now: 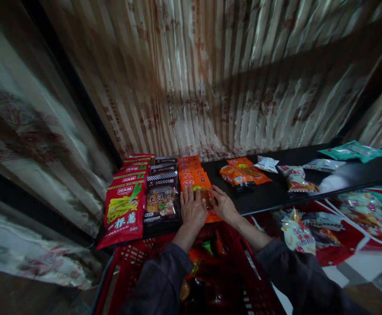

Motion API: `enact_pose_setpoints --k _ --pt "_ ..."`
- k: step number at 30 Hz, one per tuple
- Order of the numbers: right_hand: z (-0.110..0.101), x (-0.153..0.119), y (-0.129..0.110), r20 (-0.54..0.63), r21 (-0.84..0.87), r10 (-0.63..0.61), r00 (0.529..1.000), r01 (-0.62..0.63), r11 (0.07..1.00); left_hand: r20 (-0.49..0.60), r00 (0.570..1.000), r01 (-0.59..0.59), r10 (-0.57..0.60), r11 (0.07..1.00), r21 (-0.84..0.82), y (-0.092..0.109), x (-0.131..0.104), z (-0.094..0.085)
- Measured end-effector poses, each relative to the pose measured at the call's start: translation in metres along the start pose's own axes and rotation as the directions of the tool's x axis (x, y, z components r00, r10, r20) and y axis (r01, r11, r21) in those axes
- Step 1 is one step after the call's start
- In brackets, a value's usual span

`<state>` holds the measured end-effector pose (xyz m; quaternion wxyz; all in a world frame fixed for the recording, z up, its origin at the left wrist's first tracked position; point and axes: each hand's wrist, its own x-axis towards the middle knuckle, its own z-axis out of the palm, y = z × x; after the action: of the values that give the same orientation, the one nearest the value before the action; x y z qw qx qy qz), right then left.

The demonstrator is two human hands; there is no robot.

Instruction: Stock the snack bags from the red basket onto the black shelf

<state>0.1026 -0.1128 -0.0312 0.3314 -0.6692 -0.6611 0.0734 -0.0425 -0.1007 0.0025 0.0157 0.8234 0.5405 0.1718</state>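
Observation:
A row of overlapping orange snack packets [189, 165] lies on a black shelf [243, 200]. My left hand [193, 206] rests flat on the left side of the front orange packet, fingers stretched out. From the right, my right hand [224, 204] touches the same packet's right edge with extended fingers. Neither hand is closed around anything. Beside the left hand is a row of black potato-chip packets [161, 197], and farther left a row of red snack packets [122, 214] with green tops.
A red plastic basket [125, 258] holding packets stands below the shelf, under my forearms. To the right lie loose orange packets [243, 172], small white packets [266, 164] and green packets [353, 151]. A red bag [337, 253] with snacks sits lower right. Patterned curtain [197, 87] hangs behind.

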Motion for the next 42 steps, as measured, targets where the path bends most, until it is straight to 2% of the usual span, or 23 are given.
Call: enact_pose_setpoints --k 4,9,11,17,20,24,28,35,42 --pt "0.009 0.001 -0.009 0.004 -0.042 -0.084 0.996 0.084 0.996 0.059 0.997 -0.042 0.041 0.999 0.014 -0.002 -0.013 0.001" --pt "0.018 -0.001 -0.012 0.046 -0.115 -0.206 0.977 0.21 0.971 0.166 0.986 0.023 -0.024 1.0 0.005 -0.003 -0.015 0.006" --pt "0.019 -0.001 -0.012 0.048 -0.11 -0.205 0.978 0.209 0.972 0.183 0.983 0.023 -0.023 1.0 0.0 -0.003 -0.013 0.007" --pt "0.022 0.0 -0.011 0.044 -0.06 -0.132 0.99 0.134 0.989 0.179 0.984 0.021 -0.017 1.0 -0.02 -0.004 -0.012 0.008" --pt "0.021 0.005 -0.006 0.002 -0.001 -0.023 1.0 0.023 1.0 0.131 0.991 0.028 -0.027 1.0 -0.005 -0.002 -0.013 0.008" --pt "0.014 0.024 0.002 -0.052 0.05 0.138 0.989 -0.136 0.99 0.075 0.997 0.01 -0.011 1.0 0.021 0.003 -0.01 0.004" --pt "0.006 0.047 0.003 -0.031 0.077 0.203 0.979 -0.2 0.977 0.07 0.997 0.036 -0.034 0.999 -0.028 0.007 0.007 0.0" --pt "0.003 0.076 -0.009 0.057 -0.052 0.337 0.94 -0.334 0.941 0.1 0.969 0.232 -0.226 0.971 -0.053 0.005 0.048 0.003" --pt "0.011 0.096 -0.001 0.057 -0.016 0.387 0.92 -0.387 0.922 0.08 0.964 0.258 -0.252 0.963 -0.08 0.003 0.056 0.007"
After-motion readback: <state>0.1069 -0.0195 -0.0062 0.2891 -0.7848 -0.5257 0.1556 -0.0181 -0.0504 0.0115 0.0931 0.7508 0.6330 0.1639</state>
